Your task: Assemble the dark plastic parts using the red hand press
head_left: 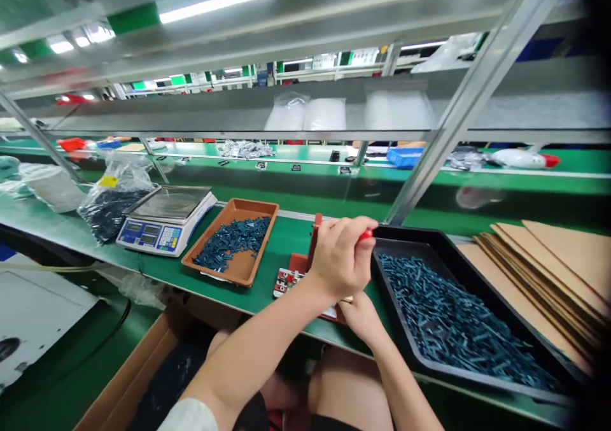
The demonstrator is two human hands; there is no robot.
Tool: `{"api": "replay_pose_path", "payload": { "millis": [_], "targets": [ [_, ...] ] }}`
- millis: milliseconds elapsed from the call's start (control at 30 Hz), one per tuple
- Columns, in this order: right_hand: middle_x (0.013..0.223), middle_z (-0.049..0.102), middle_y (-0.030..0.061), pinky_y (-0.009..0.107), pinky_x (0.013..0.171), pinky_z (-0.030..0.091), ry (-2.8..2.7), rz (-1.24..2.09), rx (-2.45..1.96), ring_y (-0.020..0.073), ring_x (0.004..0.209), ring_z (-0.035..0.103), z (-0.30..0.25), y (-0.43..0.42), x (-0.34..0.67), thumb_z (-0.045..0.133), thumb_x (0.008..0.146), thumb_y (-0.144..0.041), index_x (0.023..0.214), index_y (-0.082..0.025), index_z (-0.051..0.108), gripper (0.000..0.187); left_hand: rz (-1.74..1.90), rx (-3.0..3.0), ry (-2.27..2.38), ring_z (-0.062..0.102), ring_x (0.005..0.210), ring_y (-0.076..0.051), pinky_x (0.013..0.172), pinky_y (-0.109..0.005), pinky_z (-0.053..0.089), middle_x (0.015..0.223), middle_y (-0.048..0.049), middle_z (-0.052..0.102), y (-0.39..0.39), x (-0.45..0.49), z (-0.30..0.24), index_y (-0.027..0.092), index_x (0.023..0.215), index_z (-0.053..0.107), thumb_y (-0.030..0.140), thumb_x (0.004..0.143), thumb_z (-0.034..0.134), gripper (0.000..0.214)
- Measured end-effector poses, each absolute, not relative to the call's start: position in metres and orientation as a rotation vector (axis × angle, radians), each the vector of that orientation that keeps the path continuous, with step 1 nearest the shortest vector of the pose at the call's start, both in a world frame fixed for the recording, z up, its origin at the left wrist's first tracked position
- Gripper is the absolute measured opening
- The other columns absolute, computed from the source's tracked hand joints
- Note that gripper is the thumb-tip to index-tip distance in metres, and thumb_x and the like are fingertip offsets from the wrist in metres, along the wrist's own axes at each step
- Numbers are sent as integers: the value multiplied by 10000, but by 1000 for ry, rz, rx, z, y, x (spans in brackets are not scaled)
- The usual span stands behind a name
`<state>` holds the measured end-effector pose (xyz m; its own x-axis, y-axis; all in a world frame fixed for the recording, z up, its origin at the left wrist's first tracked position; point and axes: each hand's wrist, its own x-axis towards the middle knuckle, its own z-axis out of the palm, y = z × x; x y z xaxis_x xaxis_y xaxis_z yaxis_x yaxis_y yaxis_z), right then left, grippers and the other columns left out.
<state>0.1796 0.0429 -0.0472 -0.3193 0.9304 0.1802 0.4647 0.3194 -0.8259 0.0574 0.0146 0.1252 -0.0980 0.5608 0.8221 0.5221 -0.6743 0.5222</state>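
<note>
Red jig (296, 264) partly hidden behind hands (341, 259)

Looking out from up on my head here, camera facing forward and tipped down, right up close over my hands (341, 259) and the green surface (291, 243)

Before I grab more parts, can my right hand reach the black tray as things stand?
Probably yes: the right hand sits just beside the wall of the black tray, nothing between them.
</note>
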Motion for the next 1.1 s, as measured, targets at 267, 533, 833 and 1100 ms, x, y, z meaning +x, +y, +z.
{"api": "replay_pose_path", "payload": {
  "millis": [267, 533, 833, 1100],
  "targets": [
    [1092, 699, 96, 418, 955, 528, -1917, 697, -1038, 261, 1021, 670, -60, 28, 183, 513, 881, -357, 1120, -202, 667, 324, 1886, 1919, 1449, 618, 1116, -239, 1020, -441, 463, 1144, -107, 687, 38, 32, 132, 225, 1352, 500, 380, 1028, 302, 411],
    [1091, 726, 91, 444, 978, 524, -1941, 684, -1025, 276, 1039, 678, -64, 32, 175, 549, 859, -369, 1089, -208, 715, 326, 1357, 1824, 1839, 512, 1329, -320, 1152, -538, 386, 1395, -182, 578, -22, -42, -21, 156, 1279, 608, 337, 846, 626, 470],
    [954, 749, 103, 438, 899, 538, -1952, 635, -1133, 297, 965, 689, -75, 51, 158, 525, 797, -413, 914, -230, 754, 316, 1671, 1039, 1604, 714, 1017, -249, 973, -432, 530, 1060, -180, 754, -2, -42, -53, 140, 1087, 628, 486, 1014, 237, 528],
    [920, 667, 134, 506, 846, 525, -1810, 447, -1138, 322, 913, 637, -63, -21, 155, 507, 876, -367, 857, -226, 654, 205, 1728, 995, 1766, 544, 1277, -267, 1128, -450, 406, 1396, -167, 550, -107, -10, -65, 207, 1397, 465, 528, 917, 532, 581]
  ]
}}
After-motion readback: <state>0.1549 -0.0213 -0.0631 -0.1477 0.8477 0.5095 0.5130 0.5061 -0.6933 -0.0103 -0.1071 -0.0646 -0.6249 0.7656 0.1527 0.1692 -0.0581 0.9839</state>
